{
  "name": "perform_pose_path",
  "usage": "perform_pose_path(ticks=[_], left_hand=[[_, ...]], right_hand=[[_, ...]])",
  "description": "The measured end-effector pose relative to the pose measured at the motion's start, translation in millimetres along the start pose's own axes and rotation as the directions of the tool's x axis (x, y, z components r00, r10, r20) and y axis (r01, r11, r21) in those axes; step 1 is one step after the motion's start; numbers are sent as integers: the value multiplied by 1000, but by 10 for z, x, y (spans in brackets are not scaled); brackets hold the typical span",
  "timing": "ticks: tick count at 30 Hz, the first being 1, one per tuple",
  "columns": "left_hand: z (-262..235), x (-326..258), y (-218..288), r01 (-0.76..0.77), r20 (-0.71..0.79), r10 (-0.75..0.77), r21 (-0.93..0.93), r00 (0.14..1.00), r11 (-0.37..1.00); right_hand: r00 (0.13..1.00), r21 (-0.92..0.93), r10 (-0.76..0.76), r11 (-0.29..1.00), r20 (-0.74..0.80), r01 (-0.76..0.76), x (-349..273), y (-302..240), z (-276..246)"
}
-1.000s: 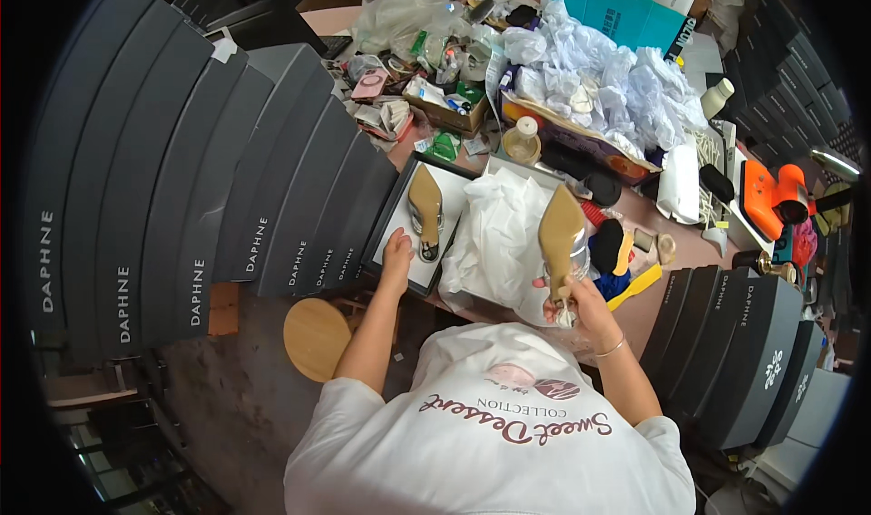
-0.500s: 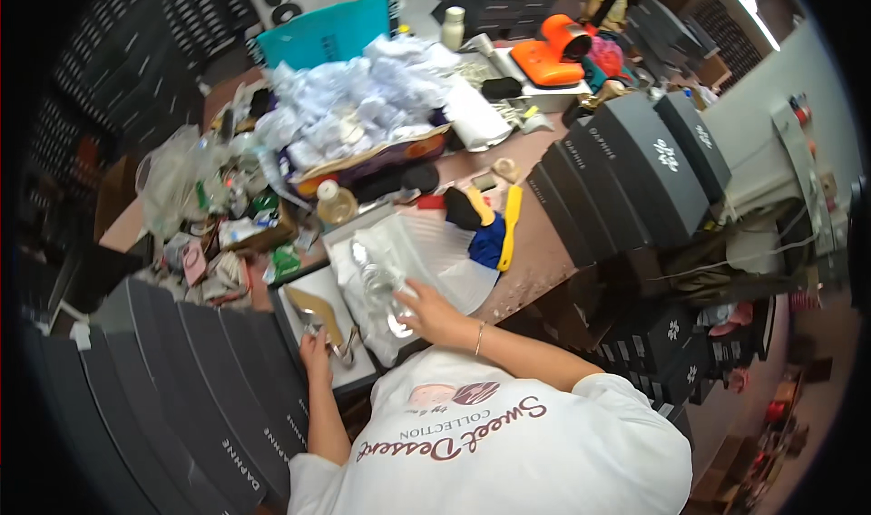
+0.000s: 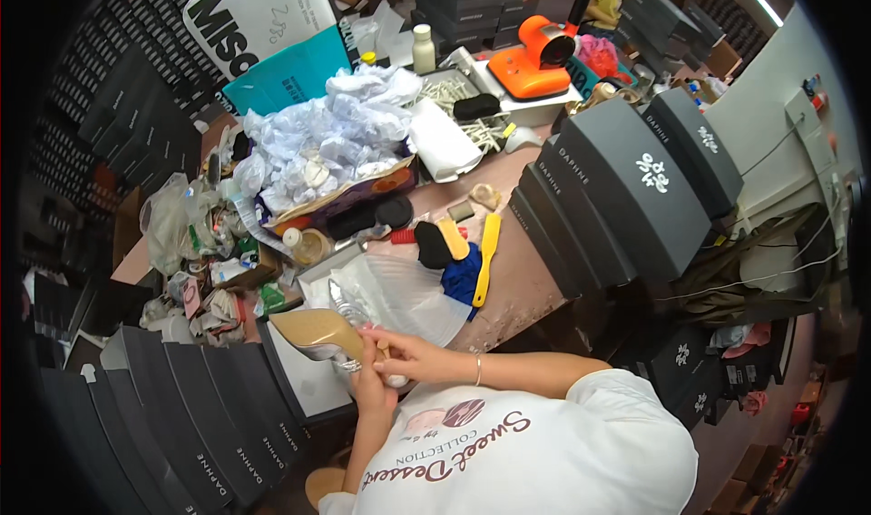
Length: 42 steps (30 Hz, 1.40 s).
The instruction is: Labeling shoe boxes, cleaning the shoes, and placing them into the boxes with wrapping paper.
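White lettering [image 3: 651,172] marks dark shoeboxes [image 3: 658,225]. Left hand [image 3: 369,388] and right hand [image 3: 415,358] pinch the tan-soled shoe [image 3: 318,333] near its heel. Toe points left, long axis slanting.

The middle is bright, with soft light, and the white shirt [image 3: 544,451] looks very pale. A light tube [image 3: 762,4] glows white near the top right. The pink surface [image 3: 524,234] is well lit, but it gets dark under its edge. The stacked boxes [image 3: 136,111] at the upper left are dim and hard to see. The shoe [image 3: 316,333] has a little shine on it. Black fills the corners around the round view, and the tall boxes [image 3: 186,415] bend near the rim. Small, far things look fuzzy.
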<state>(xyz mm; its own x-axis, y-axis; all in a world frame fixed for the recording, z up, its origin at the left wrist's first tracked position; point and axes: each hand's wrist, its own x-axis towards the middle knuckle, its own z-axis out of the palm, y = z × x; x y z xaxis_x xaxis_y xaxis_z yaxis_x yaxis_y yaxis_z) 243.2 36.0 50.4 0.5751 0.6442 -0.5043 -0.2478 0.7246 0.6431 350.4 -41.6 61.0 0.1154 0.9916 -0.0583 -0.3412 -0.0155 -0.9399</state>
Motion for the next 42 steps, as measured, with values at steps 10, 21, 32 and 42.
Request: perform_pose_path(ticks=[10,21,32,42], left_hand=[[178,296,214,-159,37,155,285,987,945],[425,809,503,-232,-103,253,179,962,956],[404,1263,480,-247,-326,268,104,907,963],[355,1385,706,-278,-428,247,-9,870,961]], right_hand=[[961,-596,-105,800,-256,-72,-135,-85,-1234],[769,-700,-205,596,-606,-393,443,-2,-2809],[889,-962,-457,256,-30,99,1971,257,-2251],[977,-993,-185,-70,109,97,2482,572,-2049]])
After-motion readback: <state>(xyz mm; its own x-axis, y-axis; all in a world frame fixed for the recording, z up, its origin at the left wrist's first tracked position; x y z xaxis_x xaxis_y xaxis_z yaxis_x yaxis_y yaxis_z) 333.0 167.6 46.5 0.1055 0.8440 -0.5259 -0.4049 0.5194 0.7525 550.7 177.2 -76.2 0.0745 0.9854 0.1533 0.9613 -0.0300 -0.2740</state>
